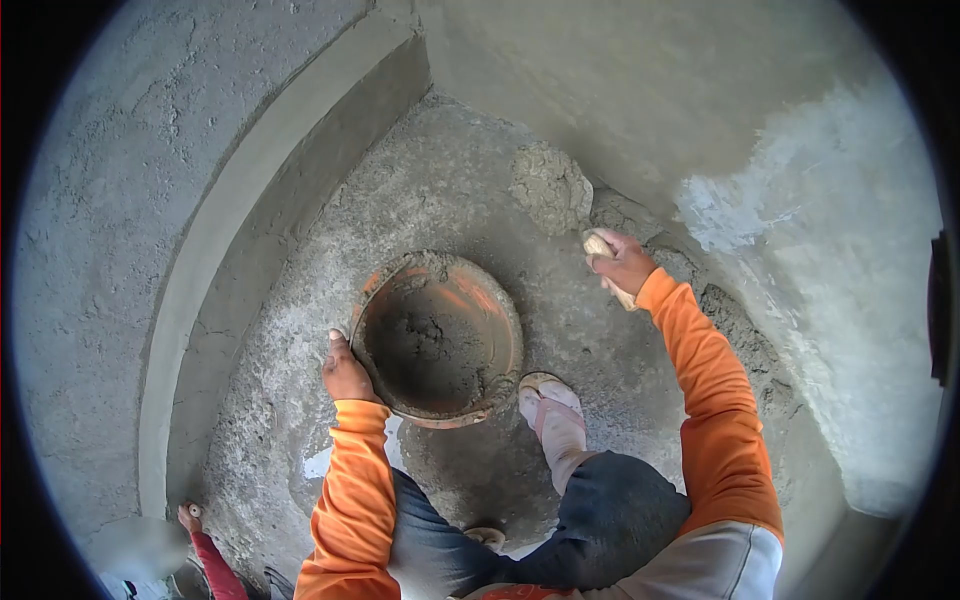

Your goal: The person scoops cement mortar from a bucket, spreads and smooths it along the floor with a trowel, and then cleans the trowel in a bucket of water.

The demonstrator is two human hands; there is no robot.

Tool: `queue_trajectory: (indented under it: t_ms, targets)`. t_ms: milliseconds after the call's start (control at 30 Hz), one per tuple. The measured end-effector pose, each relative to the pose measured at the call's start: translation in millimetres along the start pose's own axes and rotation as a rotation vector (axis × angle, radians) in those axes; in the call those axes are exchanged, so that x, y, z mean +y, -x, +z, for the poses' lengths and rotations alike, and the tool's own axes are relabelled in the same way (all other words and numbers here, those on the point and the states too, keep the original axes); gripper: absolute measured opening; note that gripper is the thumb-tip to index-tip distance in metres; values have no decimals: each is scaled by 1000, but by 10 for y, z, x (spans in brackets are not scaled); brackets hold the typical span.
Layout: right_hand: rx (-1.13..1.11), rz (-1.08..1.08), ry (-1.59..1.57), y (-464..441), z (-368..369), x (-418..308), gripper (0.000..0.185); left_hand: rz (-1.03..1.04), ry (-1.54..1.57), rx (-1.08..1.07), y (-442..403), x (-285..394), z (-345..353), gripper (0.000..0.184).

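Note:
My left hand (346, 374) grips the left rim of a round orange basin (508, 330), its thumb up along the outside. The basin is coated with grey mortar, and some wet mortar (430, 335) lies in its bottom. To the right, my right hand (622, 265) is closed around the pale wooden handle of a trowel (598, 246). A heap of wet mortar (550, 188) lies beyond my right hand, over the trowel's blade, which is mostly hidden.
Loose mortar (745, 330) lies along the foot of the right wall (830, 230). A low ledge (225, 215) curves along the left side. My sandalled foot (552, 408) is beside the basin. At the lower left, another person's hand (190, 517) and red sleeve (215, 568) show.

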State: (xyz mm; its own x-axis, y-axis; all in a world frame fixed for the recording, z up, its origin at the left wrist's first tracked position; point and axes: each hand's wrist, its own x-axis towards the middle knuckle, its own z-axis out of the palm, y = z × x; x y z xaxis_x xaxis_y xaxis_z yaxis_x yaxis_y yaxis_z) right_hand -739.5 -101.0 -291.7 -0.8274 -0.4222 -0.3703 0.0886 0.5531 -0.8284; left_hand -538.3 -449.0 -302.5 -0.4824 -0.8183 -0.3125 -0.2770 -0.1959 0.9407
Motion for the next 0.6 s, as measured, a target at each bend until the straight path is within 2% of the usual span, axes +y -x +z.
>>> queue_trajectory:
  t_ms: [100, 133, 200, 267, 333, 400, 433, 500, 533, 600]
  targets:
    - [422, -219, 826, -565, -243, 387, 52, -18, 40, 6, -88, -110, -69, 50]
    - [422, -222, 828, -625, -290, 427, 52, -33, 39, -16, -109, -120, -75, 49]
    - [393, 202, 921, -640, -288, 446, 47, 7, -3, -1, -75, -99, -65, 48]
    - [497, 62, 853, -238, -170, 186, 46, 45, -22, 40, -37, -35, -15, 46]
    - [409, -218, 701, 31, -158, 237, 45, -27, 76, 40, 3, -7, 4, 43]
    - [117, -397, 464, 410, -67, -218, 47, -20, 31, 58, 23, 37, 63, 42]
    - [81, -406, 444, 493, -19, -452, 47, -3, 0, 55, 28, 53, 56, 41]
    - [-443, -388, 528, 569, 95, -773, 46, 66, -12, -1, -30, -72, 57, 40]
    - [-501, -369, 632, 510, 227, -766, 46, 155, 5, 32, 93, 80, 173, 39]
    - [-431, -270, 832, 370, 565, -885, 45, 201, -84, -27, 181, 99, 221, 38]
